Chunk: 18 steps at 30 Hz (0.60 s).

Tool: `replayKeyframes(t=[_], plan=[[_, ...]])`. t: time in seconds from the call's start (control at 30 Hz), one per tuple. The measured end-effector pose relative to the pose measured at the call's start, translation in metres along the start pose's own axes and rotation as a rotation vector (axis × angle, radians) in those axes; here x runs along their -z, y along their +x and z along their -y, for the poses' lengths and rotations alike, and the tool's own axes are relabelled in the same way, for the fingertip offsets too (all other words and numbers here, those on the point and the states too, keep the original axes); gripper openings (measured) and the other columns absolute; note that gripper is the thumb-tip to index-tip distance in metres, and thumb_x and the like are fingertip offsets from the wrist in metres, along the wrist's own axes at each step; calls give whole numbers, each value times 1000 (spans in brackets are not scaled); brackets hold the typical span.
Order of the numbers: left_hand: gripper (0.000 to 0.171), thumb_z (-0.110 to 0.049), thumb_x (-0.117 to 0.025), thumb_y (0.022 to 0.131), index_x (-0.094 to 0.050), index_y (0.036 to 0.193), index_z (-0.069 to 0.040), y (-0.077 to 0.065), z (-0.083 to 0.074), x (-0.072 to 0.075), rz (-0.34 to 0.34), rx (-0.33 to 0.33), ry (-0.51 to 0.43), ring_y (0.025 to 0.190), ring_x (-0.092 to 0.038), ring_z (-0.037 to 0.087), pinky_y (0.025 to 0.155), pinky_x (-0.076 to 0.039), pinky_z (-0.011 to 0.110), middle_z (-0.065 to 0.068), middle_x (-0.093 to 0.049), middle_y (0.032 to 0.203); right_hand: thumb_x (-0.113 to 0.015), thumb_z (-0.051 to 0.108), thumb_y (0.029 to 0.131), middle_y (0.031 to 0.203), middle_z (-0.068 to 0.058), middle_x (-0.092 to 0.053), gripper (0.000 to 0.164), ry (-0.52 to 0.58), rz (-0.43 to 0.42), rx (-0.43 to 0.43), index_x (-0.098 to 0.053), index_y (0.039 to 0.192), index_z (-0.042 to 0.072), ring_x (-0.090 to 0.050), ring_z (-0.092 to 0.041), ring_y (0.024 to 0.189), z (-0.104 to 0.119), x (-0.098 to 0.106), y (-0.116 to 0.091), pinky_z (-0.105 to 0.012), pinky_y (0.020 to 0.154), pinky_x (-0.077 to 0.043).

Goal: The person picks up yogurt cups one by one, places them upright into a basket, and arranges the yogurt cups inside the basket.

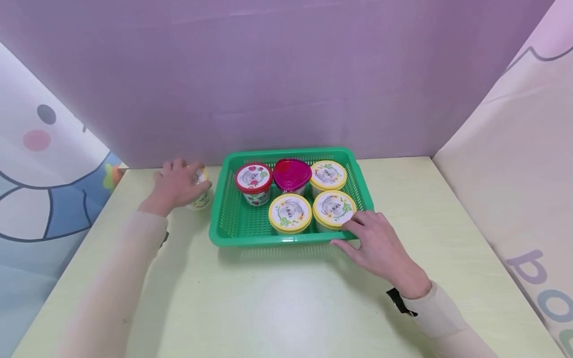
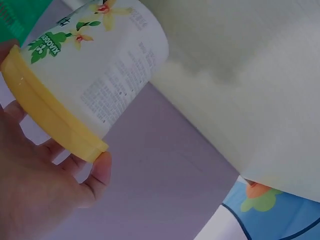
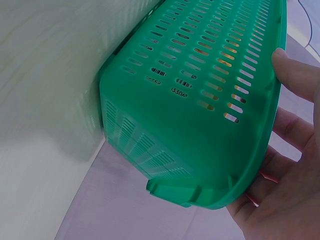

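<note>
My left hand point(image 1: 175, 186) is at the left of the basket and grips a white paper cup point(image 2: 105, 65) by its yellow lid point(image 2: 55, 112), thumb and fingers round the lid's edge. Flowers and small print mark the cup's side. Whether its base touches the table I cannot tell. At the front right corner of a green plastic basket point(image 1: 250, 241), my right hand point(image 1: 380, 246) holds the rim, thumb outside and fingers over the top. Inside are a red-lidded cup point(image 1: 253, 178), a cup with a magenta lid point(image 1: 292, 174) and yellow-lidded cups point(image 1: 290, 214).
The basket stands on a pale table point(image 1: 277, 303), near its back edge. Behind rises a purple backdrop point(image 1: 277, 84). Printed cloth panels close off the left point(image 1: 27, 199) and right point(image 1: 506, 164) sides.
</note>
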<state>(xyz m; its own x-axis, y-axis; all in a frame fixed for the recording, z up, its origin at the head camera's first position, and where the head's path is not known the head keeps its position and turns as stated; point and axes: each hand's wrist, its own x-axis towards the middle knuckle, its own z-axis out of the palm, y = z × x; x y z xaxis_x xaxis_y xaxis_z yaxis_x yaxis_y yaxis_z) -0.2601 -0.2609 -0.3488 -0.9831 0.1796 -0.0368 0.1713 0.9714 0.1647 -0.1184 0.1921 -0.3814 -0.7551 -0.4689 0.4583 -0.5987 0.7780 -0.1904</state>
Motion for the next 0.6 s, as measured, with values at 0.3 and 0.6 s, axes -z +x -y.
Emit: replayKeyframes(t=[0.3, 0.6], plan=[[58, -51, -47, 96, -52, 141, -14, -16, -11, 14, -98, -61, 41, 121, -32, 53, 90, -29, 78, 30, -39, 136, -88, 35, 76, 93, -5, -64, 35, 3, -14, 9, -76, 94, 7, -56, -25, 86, -1, 0, 0, -39, 74, -43], [56, -51, -48, 97, -53, 140, -15, -32, -25, 33, -133, -75, 68, 123, -32, 54, 88, -30, 79, 30, -40, 136, -89, 37, 77, 93, -5, -64, 36, 5, -15, 11, -77, 94, 8, -57, -25, 86, -1, 0, 0, -39, 74, -43]])
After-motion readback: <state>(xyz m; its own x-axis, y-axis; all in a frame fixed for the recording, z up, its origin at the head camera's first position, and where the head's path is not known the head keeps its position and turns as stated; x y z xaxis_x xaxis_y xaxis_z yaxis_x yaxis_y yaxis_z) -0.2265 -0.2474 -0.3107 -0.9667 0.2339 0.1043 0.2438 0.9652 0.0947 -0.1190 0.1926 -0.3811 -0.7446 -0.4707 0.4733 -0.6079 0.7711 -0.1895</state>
